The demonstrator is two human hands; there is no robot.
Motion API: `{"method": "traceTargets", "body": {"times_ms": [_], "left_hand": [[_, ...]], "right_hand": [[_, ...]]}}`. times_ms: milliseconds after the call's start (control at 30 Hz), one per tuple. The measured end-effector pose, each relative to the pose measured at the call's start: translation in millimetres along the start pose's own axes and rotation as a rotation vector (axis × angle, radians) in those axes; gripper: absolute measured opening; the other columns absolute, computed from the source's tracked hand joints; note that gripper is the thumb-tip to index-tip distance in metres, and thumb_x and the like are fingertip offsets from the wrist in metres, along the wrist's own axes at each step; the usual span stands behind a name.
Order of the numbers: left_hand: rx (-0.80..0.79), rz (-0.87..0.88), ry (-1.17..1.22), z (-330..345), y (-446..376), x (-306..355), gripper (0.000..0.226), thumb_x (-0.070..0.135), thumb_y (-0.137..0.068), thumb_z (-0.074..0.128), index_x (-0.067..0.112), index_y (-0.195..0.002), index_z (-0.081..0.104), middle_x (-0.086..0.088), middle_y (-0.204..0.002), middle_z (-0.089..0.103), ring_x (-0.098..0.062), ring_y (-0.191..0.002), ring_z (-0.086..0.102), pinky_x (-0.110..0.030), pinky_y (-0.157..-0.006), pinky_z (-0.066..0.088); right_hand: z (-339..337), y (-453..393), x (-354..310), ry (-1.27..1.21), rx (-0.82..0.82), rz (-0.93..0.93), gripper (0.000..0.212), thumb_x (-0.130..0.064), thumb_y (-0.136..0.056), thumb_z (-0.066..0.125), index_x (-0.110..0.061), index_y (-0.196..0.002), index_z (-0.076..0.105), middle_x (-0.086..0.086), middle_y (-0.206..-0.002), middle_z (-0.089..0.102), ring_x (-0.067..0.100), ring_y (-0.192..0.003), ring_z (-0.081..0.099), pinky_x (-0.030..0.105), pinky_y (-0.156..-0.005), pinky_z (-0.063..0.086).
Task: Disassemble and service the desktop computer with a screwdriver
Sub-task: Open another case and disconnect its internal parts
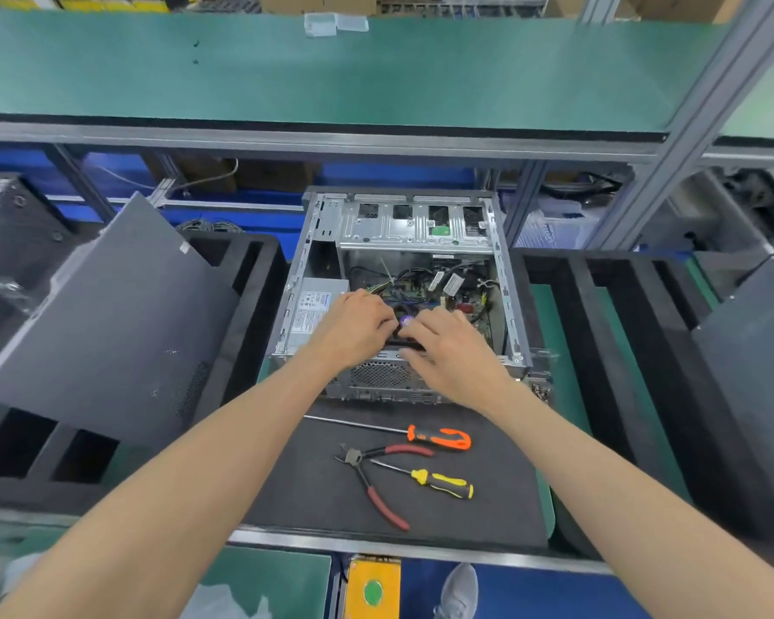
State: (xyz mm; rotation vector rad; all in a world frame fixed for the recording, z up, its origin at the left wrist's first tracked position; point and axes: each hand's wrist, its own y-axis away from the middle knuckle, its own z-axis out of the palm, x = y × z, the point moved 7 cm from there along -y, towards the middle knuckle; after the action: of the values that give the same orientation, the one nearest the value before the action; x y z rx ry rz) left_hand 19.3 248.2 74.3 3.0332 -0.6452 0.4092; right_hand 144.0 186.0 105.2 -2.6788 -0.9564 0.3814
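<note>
Desktop computer case of bare grey metal (403, 243), its side panel off, lies open-side-up on a dark foam mat (313, 489) in the middle of the bench, its long axis running away from the person, drive bays at the far end and perforated rear plate nearest. Both bare forearms reach in from the lower corners and meet over the near half of the case. Left hand (358, 326) is palm-down beside the silver power supply (314, 312), its fingers curled onto a black fan frame (405, 344) with a purple hub label; right hand (450, 350) lies palm-down opposite, its fingers bent over the same frame from the other side, so both seem to grip it, though how firmly I cannot tell. On the mat, nearer the person, lie an orange-and-black-handled screwdriver (439, 438), its long shaft pointing left, red-handled cutting pliers (376, 480) with the handles spread, and a yellow-and-black-handled screwdriver (443, 482), its tip pointing left and touching the pliers. A dark grey side panel (108, 314) leans tilted over black foam trays on the left.
</note>
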Motion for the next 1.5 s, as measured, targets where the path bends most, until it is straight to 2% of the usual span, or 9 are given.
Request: {"method": "traceTargets", "body": {"times_ms": [133,267,367,467,833,1033,1233,1367,1500], "left_hand": [[-0.028,-0.017,-0.023,0.5,-0.1,0.1,0.034,0.033,-0.102,0.043,0.019,-0.095,0.073,0.001,-0.098,0.068,-0.023,-0.103,0.054,-0.041,-0.094,0.040],[-0.030,-0.004,-0.029,1.5,0.2,0.6,0.035,0.032,-0.103,0.042,0.018,-0.099,0.074,0.001,-0.098,0.067,-0.023,-0.101,0.054,-0.041,-0.094,0.039],[-0.034,-0.009,-0.030,3.0,0.5,-1.4,0.037,0.031,-0.103,0.040,0.018,-0.090,0.072,0.002,-0.091,0.065,-0.021,-0.096,0.053,-0.040,-0.091,0.039],[-0.039,-0.015,-0.032,4.7,0.2,-2.8,0.038,0.031,-0.103,0.039,0.017,-0.085,0.069,0.003,-0.086,0.062,-0.020,-0.094,0.052,-0.039,-0.089,0.040],[-0.045,-0.002,-0.069,6.2,-1.7,-2.4,0.040,0.030,-0.103,0.037,0.023,-0.065,0.049,0.005,-0.073,0.053,-0.018,-0.086,0.046,-0.037,-0.085,0.034],[-0.050,0.011,-0.086,6.7,-3.6,-1.3,0.042,0.031,-0.103,0.038,0.026,-0.062,0.044,0.008,-0.068,0.050,-0.018,-0.079,0.048,-0.037,-0.089,0.034],[-0.059,0.022,-0.094,9.1,-6.2,-1.9,0.040,0.034,-0.102,0.037,0.028,-0.063,0.044,0.009,-0.070,0.050,-0.013,-0.070,0.048,-0.034,-0.082,0.028],[-0.069,-0.010,-0.100,15.3,-6.0,-6.7,0.036,0.033,-0.100,0.036,0.025,-0.073,0.059,0.007,-0.075,0.056,-0.016,-0.075,0.052,-0.037,-0.086,0.034],[-0.101,-0.010,-0.093,16.5,-9.1,-7.8,0.036,0.034,-0.101,0.034,0.025,-0.079,0.061,0.008,-0.081,0.059,-0.015,-0.079,0.055,-0.037,-0.092,0.035]], "right_hand": [[-0.4,22.0,-31.0,0.077,0.078,-0.249,0.016,-0.028,-0.096,0.062,-0.012,-0.099,0.063,0.003,-0.094,0.056,0.024,-0.086,0.047,0.035,-0.074,0.036],[23.9,51.1,-59.8,0.023,-0.113,-0.419,0.015,-0.028,-0.096,0.063,-0.013,-0.094,0.063,0.003,-0.089,0.058,0.024,-0.083,0.053,0.035,-0.068,0.047],[52.4,72.3,-66.4,-0.005,-0.411,-0.394,0.021,-0.033,-0.098,0.060,-0.012,-0.102,0.063,0.005,-0.096,0.063,0.027,-0.092,0.061,0.040,-0.064,0.052],[83.1,88.0,-62.4,0.049,-0.736,-0.285,0.037,-0.041,-0.102,0.050,-0.010,-0.119,0.060,0.010,-0.117,0.063,0.036,-0.107,0.061,0.045,-0.078,0.049],[103.2,97.5,-48.3,0.115,-0.879,-0.128,0.025,-0.028,-0.095,0.059,-0.008,-0.108,0.065,0.017,-0.107,0.060,0.039,-0.095,0.061,0.040,-0.069,0.039],[52.2,74.5,-41.1,-0.015,-0.705,-0.126,0.015,-0.031,-0.083,0.056,-0.017,-0.079,0.051,0.006,-0.084,0.064,0.033,-0.072,0.057,0.037,-0.065,0.046],[-33.1,32.3,-15.2,-0.274,-0.189,-0.027,0.009,-0.014,-0.077,0.069,-0.009,-0.078,0.061,-0.003,-0.067,0.055,0.022,-0.053,0.049,0.035,-0.050,0.044],[-50.6,9.2,19.0,-0.283,0.011,0.117,0.008,-0.011,-0.088,0.066,-0.008,-0.092,0.060,-0.007,-0.077,0.050,0.020,-0.058,0.049,0.036,-0.053,0.044],[-39.8,-6.1,65.5,-0.236,0.004,0.320,0.011,-0.022,-0.099,0.059,-0.012,-0.103,0.060,-0.004,-0.092,0.053,0.023,-0.075,0.056,0.040,-0.067,0.047]]}}
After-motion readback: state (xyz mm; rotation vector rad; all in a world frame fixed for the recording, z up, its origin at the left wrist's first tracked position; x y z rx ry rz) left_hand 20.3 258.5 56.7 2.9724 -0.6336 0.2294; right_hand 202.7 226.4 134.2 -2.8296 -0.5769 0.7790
